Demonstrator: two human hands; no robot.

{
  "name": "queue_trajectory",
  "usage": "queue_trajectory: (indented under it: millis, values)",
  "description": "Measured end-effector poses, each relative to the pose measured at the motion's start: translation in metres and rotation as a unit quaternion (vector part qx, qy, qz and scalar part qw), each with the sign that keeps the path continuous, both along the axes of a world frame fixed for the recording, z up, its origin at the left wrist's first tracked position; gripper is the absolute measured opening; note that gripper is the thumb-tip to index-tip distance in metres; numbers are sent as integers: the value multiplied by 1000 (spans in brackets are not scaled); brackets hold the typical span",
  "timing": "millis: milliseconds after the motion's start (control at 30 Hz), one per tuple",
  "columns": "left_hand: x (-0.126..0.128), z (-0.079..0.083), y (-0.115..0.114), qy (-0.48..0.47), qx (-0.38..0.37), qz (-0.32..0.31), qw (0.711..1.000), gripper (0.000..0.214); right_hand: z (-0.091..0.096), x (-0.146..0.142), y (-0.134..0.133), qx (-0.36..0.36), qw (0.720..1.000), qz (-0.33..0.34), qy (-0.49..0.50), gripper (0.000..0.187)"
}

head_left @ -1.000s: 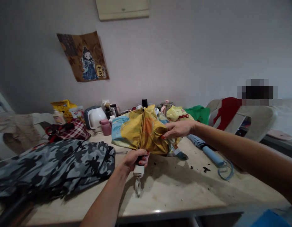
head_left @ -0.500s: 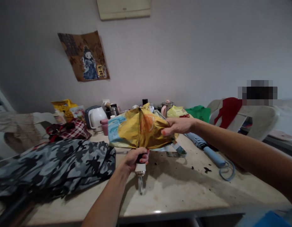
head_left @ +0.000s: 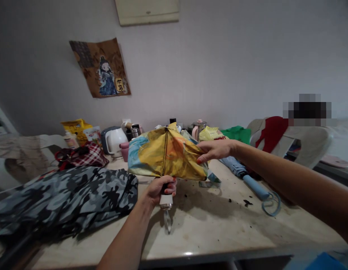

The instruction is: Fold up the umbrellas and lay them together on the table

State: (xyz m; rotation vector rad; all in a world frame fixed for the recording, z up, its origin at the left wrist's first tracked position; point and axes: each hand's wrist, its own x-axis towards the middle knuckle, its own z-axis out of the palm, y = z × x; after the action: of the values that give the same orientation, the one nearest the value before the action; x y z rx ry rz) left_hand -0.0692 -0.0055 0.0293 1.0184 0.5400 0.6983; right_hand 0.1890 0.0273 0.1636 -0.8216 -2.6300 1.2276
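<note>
A folding umbrella (head_left: pixel 165 155) with a yellow and blue printed canopy is held above the marble-topped table (head_left: pixel 213 225). My left hand (head_left: pixel 159 189) is wrapped round its handle, whose pale end and wrist loop hang below my fist. My right hand (head_left: pixel 214 149) pinches a fold of the loose canopy fabric on the right side, pulling it flat against the ribs. The canopy is collapsed and rumpled, with its top pointing away from me.
A camouflage-patterned umbrella (head_left: pixel 64 197) lies spread on the left of the table. A light-blue folded umbrella (head_left: pixel 248 180) lies at the right. A white kettle (head_left: pixel 113 140), pink cup (head_left: pixel 124 150), plaid bag (head_left: pixel 83 155) and bags line the wall. A chair with red cloth (head_left: pixel 275 137) stands at the right.
My right hand has shifted slightly along the canopy, smoothing a fold down to the right. The umbrella has tilted a little upward. My left hand keeps its grip on the handle.
</note>
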Motion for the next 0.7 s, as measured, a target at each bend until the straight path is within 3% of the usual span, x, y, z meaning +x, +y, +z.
queue_trajectory:
  millis: [200,367,533,600,700]
  values:
    - [0,-1,0,-5,1,3,1000,31,-17,-4,-5,-124,976,-50,172,34]
    - [2,-2,-1,-4,0,0,1000,31,-24,-12,-11,-188,952,-61,234,33]
    - [2,-1,0,5,-9,8,1000,31,-18,-15,-16,-168,951,-91,244,37]
    - [3,-1,0,14,-9,7,1000,32,-12,-13,-18,-123,970,-91,187,36]
    - [3,-4,0,22,-6,7,1000,32,-4,-10,-18,-15,997,-74,15,41]
